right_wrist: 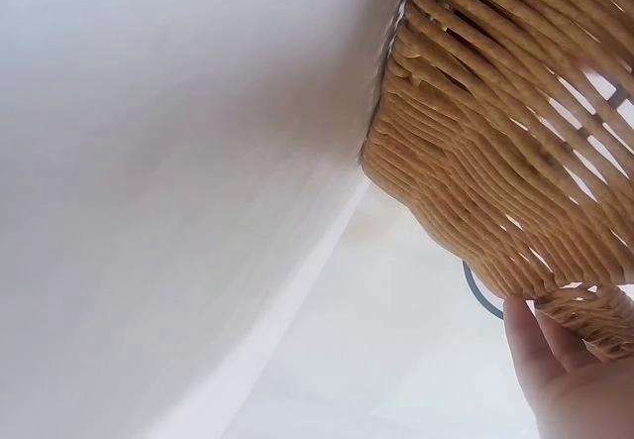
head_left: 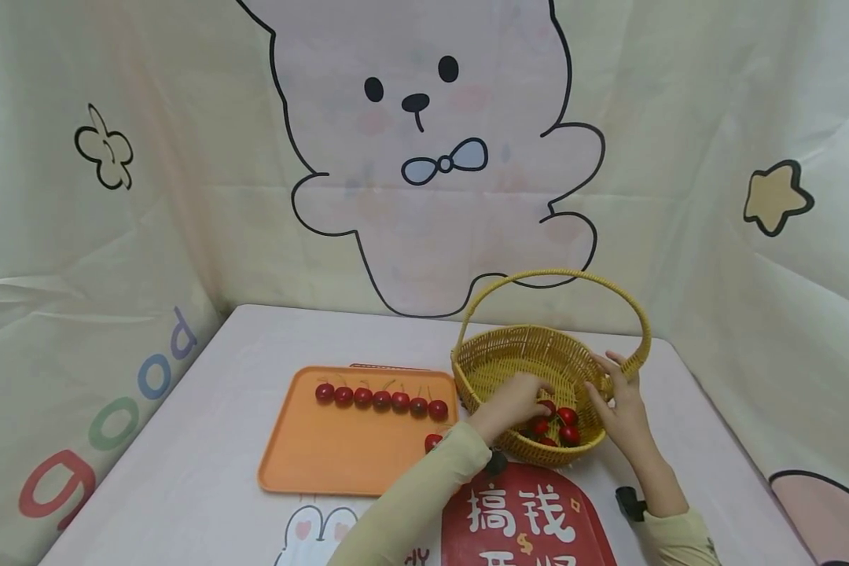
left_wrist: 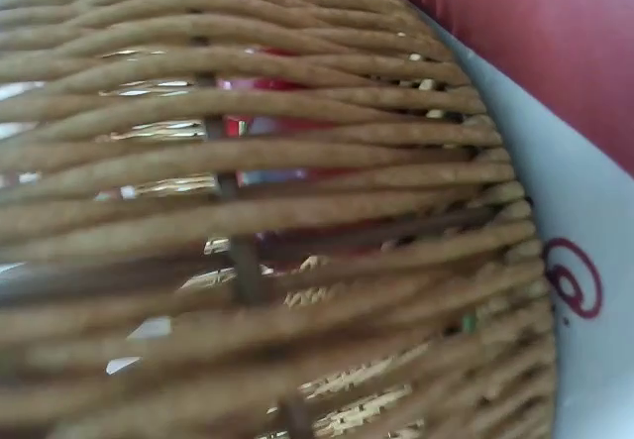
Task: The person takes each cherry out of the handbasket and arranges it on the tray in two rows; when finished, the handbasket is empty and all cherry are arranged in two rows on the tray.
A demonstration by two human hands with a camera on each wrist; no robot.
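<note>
Cherries (head_left: 557,420) lie in a small heap at the near side of the basket (head_left: 509,354), which stands on the table (head_left: 255,346) right of the tray (head_left: 339,456). Left hand (head_left: 511,402) reaches over the near rim into the heap, fingers curled down at a cherry; whether it has one pinched I cannot tell. Right hand (head_left: 619,405) rests against the right rim near the handle foot, fingers relaxed and spread on the weave, steadying it; the right wrist view shows fingertips (right_wrist: 540,345) touching the wicker from outside. Risks, as judged: the basket looks light, so a pull on tangled stems could tip or slide it if the right hand lets go; stems could drag a second cherry out with the first; a round cherry could roll off the tray's shallow lip. A row of seven cherries (head_left: 381,399) lies along the tray's far edge, with one more cherry (head_left: 432,442) at its near right edge, just beside the left sleeve (head_left: 424,495). The table has a pale cloth with a red printed panel (head_left: 531,519) near the person. Cloth backdrop (head_left: 424,157) with a cartoon bear on the far side, side drapes left and right.
</note>
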